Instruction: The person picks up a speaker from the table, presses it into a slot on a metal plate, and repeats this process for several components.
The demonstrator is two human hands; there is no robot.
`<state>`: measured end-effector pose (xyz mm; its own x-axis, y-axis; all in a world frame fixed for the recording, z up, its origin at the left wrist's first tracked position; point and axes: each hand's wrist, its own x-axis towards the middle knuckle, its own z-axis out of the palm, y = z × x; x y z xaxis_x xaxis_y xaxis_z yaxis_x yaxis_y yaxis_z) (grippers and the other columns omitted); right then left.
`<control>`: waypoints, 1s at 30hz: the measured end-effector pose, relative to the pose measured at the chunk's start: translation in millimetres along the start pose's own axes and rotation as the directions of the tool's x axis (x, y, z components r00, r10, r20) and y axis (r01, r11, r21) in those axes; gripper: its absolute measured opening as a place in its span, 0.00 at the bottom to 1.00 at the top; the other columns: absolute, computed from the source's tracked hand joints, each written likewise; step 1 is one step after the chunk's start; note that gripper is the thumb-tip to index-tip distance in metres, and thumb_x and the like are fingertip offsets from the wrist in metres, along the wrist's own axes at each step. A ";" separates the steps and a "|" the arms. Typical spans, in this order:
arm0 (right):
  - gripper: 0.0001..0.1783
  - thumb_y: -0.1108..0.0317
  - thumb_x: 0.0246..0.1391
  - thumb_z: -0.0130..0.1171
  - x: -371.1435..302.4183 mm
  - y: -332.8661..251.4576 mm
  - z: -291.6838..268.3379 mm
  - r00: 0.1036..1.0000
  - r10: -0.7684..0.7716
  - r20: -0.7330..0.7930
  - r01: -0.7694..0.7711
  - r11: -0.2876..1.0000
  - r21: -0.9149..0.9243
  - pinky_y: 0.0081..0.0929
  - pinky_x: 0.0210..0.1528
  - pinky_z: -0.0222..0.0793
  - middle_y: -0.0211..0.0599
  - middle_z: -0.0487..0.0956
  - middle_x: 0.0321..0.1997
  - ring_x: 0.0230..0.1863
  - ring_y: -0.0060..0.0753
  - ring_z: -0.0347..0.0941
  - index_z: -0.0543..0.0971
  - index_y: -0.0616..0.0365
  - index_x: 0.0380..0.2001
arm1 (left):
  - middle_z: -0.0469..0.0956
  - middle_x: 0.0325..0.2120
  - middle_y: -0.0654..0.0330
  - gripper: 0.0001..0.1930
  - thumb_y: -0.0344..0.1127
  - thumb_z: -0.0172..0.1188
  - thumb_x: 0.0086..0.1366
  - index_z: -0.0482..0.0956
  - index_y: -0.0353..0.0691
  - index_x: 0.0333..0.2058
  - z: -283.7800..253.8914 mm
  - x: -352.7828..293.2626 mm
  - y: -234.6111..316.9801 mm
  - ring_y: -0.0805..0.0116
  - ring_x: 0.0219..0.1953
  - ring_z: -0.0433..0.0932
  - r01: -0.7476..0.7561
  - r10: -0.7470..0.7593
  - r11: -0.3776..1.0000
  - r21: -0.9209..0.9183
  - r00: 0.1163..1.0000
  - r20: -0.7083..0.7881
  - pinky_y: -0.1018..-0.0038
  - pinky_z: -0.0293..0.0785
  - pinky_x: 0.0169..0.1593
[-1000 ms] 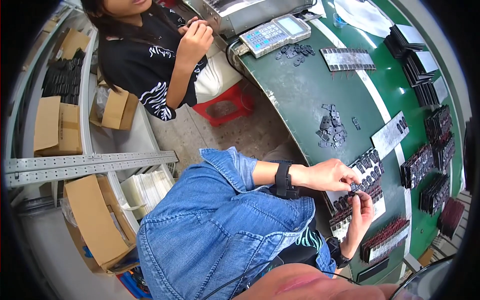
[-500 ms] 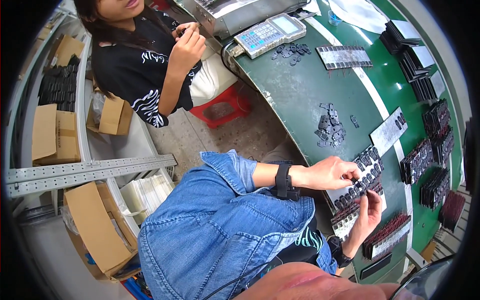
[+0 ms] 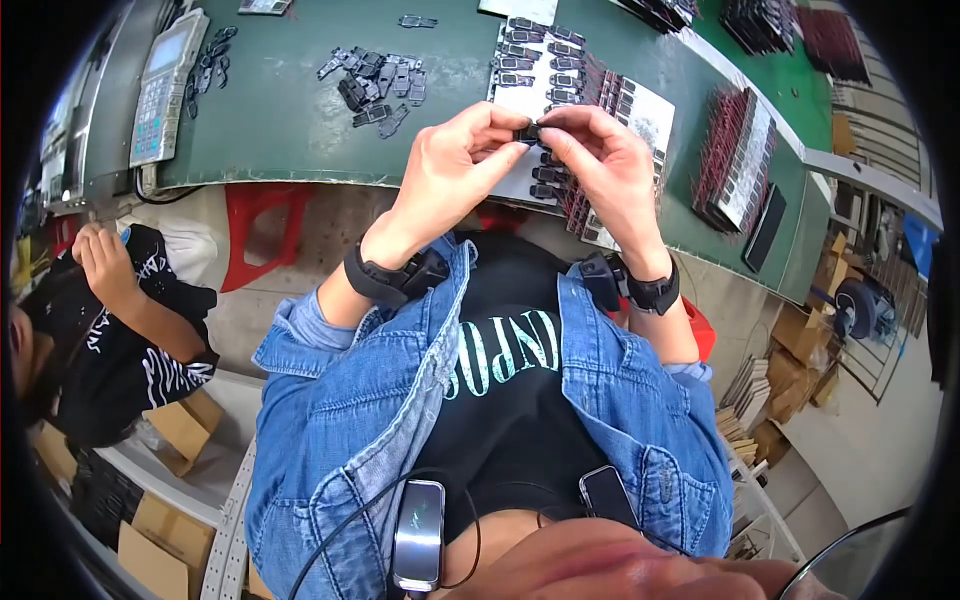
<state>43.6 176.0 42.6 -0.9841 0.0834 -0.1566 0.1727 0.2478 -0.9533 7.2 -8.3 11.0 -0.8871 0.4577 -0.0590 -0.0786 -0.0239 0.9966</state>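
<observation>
Between the fingertips of both hands is a small black plastic part [image 3: 527,133], held above the white board. My left hand [image 3: 450,165] pinches it from the left, and my right hand [image 3: 612,172] pinches it from the right. Its details are too small to make out. Beneath and beyond the hands lies the white board [image 3: 522,98], bearing rows of similar black parts [image 3: 517,51]; my fingers hide some of it. A loose heap of black parts [image 3: 378,78] sits on the green table left of the board, with a single part [image 3: 418,20] farther back.
Boards with red wires [image 3: 735,160] and a black bar [image 3: 766,228] lie to the right. A keypad device with a screen [image 3: 165,90] stands at the table's left end. Near it sits a co-worker, hand raised [image 3: 105,265], by a red stool [image 3: 262,235].
My head view has turned, so the table now runs across the top. Both hands were working at the parts on the board; now they hold one black part above it.
</observation>
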 end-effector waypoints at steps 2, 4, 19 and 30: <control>0.10 0.75 0.58 0.62 -0.5 3.2 -2.7 1.000 -0.004 0.019 0.003 0.999 0.038 0.15 0.43 0.72 0.27 0.82 0.38 0.39 0.15 0.76 0.81 0.63 0.43 | 0.83 0.40 0.58 0.12 0.25 0.61 0.65 0.77 0.31 0.47 1.3 1.3 0.4 0.76 0.43 0.81 0.024 -0.025 0.999 0.024 1.000 0.019 0.78 0.78 0.48; 0.09 0.75 0.58 0.62 -0.6 4.9 -2.9 0.999 -0.004 0.032 0.002 0.998 0.063 0.14 0.43 0.72 0.27 0.82 0.38 0.39 0.15 0.76 0.81 0.63 0.43 | 0.83 0.40 0.58 0.12 0.25 0.61 0.65 0.77 0.31 0.47 3.7 3.4 -0.3 0.76 0.42 0.81 0.026 -0.027 0.999 0.033 0.999 0.025 0.79 0.78 0.48; 0.11 0.67 0.58 0.63 7.0 8.5 -9.7 0.982 0.141 0.123 -0.170 0.946 0.277 0.16 0.38 0.70 0.26 0.79 0.35 0.32 0.15 0.72 0.81 0.62 0.42 | 0.85 0.37 0.56 0.12 0.26 0.63 0.62 0.79 0.33 0.45 5.2 7.1 0.2 0.74 0.40 0.83 0.025 -0.025 1.000 -0.006 1.000 0.004 0.76 0.80 0.47; 0.11 0.68 0.59 0.62 1.4 13.6 -7.6 0.992 0.083 0.094 -0.106 0.955 0.276 0.15 0.37 0.69 0.26 0.78 0.35 0.32 0.15 0.72 0.79 0.61 0.43 | 0.85 0.37 0.55 0.13 0.26 0.63 0.62 0.79 0.33 0.46 8.8 4.8 3.0 0.72 0.41 0.83 -0.013 0.014 0.997 0.082 1.000 -0.006 0.76 0.80 0.47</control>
<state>44.9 186.9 31.4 -0.9658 0.0130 -0.2591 0.2584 -0.0382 -0.9653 6.7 1.7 14.1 -0.8909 0.4518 -0.0458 -0.0294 0.0432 0.9986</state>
